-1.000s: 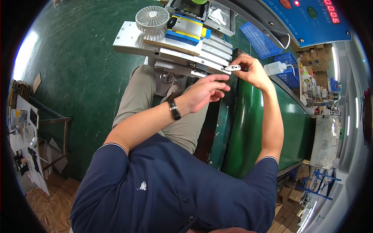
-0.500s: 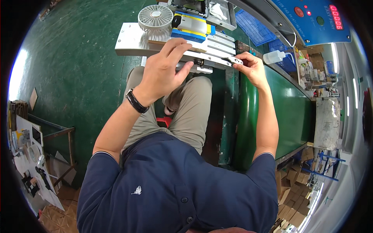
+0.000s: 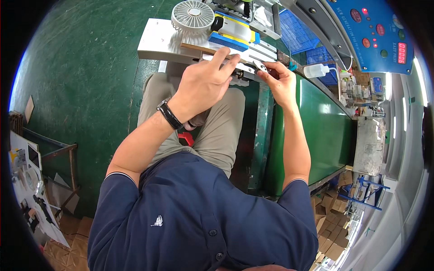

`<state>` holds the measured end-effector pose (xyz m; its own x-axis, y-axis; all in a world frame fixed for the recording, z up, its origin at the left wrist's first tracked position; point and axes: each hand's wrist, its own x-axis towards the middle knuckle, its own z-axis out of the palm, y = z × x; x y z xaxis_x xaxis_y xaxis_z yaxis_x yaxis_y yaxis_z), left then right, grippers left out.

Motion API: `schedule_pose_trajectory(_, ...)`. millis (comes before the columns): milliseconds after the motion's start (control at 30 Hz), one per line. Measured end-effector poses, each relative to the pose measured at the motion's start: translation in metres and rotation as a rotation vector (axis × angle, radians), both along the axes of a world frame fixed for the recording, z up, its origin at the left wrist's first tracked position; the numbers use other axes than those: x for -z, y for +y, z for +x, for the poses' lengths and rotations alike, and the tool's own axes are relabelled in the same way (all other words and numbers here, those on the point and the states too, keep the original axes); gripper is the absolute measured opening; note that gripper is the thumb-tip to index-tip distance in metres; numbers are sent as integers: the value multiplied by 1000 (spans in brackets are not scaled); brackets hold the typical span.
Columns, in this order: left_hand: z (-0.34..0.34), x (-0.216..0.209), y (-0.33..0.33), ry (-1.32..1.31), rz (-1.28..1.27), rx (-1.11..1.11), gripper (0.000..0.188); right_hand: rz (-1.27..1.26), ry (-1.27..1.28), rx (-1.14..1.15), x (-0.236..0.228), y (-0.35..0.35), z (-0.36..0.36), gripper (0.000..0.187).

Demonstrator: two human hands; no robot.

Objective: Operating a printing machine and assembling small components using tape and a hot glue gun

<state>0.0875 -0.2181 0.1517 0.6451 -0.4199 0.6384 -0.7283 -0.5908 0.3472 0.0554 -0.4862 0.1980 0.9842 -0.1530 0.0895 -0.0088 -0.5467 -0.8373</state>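
Note:
Between the thumb and fingers of my right hand (image 3: 282, 83) is a small white-and-black piece (image 3: 260, 66) with small holes in it; its kind is unclear. It is held close over the edge of a metal rail. My left hand (image 3: 203, 83), a dark watch (image 3: 170, 114) on its wrist, hovers left of it with fingers apart and nothing visible in them. Just beyond that hand sits a blue and yellow fixture (image 3: 227, 41), cradling a white rounded part (image 3: 235, 30) with a black end. A small white fan (image 3: 193, 16) stands left of the fixture on a silver metal plate (image 3: 158, 38).
To the right runs a green conveyor belt (image 3: 312, 135). A white squeeze bottle (image 3: 316, 71) lies at its far end, near blue baskets (image 3: 296, 31). The machine's blue control panel (image 3: 370, 34) overhangs the upper right. Behind the fixture is a metal tray (image 3: 272, 25) with white cloth.
My right hand has brought the white-and-black piece leftward, nearer my left hand. The left hand has shifted right, its fingers stretched further toward the piece. The whole view has turned slightly.

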Motion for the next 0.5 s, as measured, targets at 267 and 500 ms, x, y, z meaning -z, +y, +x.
schedule_pose_trajectory(267, -1, 3, -10, -67, 33, -52, 47, 3, -15, 40, -1, 14, 0, 26)
schedule_pose_trajectory(500, -3, 1, -11, -84, 23, -55, 45, -142, -145, -13, 4, 15, 3, 26)
